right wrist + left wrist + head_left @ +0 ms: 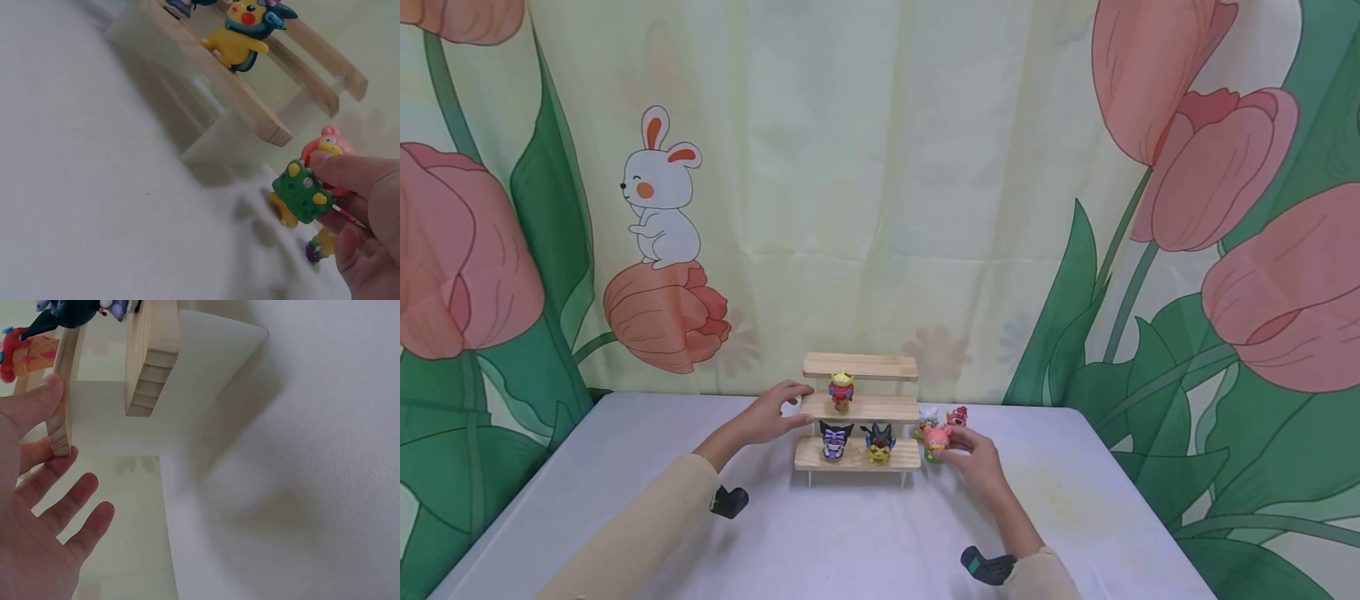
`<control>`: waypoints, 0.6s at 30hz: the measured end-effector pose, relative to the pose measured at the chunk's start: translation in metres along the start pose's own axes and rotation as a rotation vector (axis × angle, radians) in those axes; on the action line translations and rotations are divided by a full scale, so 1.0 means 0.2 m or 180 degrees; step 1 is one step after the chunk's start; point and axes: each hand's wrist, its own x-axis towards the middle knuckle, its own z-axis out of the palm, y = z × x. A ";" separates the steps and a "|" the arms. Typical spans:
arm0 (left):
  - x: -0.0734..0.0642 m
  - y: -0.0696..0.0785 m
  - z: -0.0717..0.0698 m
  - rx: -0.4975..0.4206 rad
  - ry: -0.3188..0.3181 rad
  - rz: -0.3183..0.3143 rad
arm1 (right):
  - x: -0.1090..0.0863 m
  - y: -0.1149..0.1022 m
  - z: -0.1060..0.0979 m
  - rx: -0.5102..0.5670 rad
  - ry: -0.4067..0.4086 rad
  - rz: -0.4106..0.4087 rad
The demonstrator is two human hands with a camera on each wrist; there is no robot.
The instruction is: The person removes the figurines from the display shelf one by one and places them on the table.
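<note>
My left hand (pixel 773 412) holds the left end of the middle board of a three-step wooden display stand (pixel 857 454); in the left wrist view the thumb lies over the board (pixel 60 419) and fingers reach under it. My right hand (pixel 979 463) pinches a figurine with a pink head and green spotted body (pixel 304 192), just off the stand's right end. On the middle step stands a red figurine with a yellow top (pixel 842 390). The lowest step bears a purple-and-black figurine (pixel 833 442) and a yellow figurine in a dark hood (pixel 879 444).
Behind the right hand, a white-headed figurine (pixel 928 416) and a red-pink figurine (pixel 957 416) stand on the white-covered table (pixel 820 542). A curtain (pixel 880 208) printed with tulips and a rabbit hangs behind the table.
</note>
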 end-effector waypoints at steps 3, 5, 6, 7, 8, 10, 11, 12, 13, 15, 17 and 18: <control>0.00 0.00 0.00 0.0015 -0.0005 -0.0012 | 0.00 0.01 0.01 0.0000 0.0007 -0.0003; 0.00 0.00 0.00 0.0017 -0.0002 -0.0020 | 0.00 0.01 0.01 -0.0003 0.0016 -0.0005; 0.00 0.00 0.00 0.0009 0.0000 -0.0028 | 0.00 0.01 0.01 -0.0020 0.0014 -0.0031; 0.00 0.00 0.00 -0.0007 0.0003 -0.0042 | 0.00 0.02 0.02 -0.0017 0.0015 -0.0017; 0.00 0.00 0.00 0.0019 0.0009 -0.0023 | 0.00 0.02 0.02 -0.0017 0.0013 -0.0017; 0.00 0.00 0.00 0.0025 0.0013 -0.0025 | 0.00 0.02 0.02 -0.0018 0.0004 -0.0005; 0.00 0.00 0.00 0.0001 0.0012 -0.0045 | 0.00 0.02 0.03 -0.0028 -0.0003 -0.0014; 0.00 0.00 0.00 -0.0001 0.0012 -0.0046 | 0.00 0.02 0.03 -0.0030 -0.0011 -0.0019; 0.00 0.00 0.00 -0.0002 0.0010 -0.0045 | 0.00 0.02 0.03 -0.0015 -0.0013 0.0003; 0.00 -0.01 0.00 -0.0025 0.0013 -0.0057 | 0.00 0.02 0.04 -0.0016 -0.0012 0.0011; 0.00 -0.01 0.00 -0.0012 0.0019 -0.0041 | 0.00 0.02 0.04 -0.0031 -0.0018 -0.0017; 0.00 -0.01 0.00 -0.0006 0.0022 -0.0038 | 0.00 0.02 0.04 -0.0019 -0.0016 -0.0002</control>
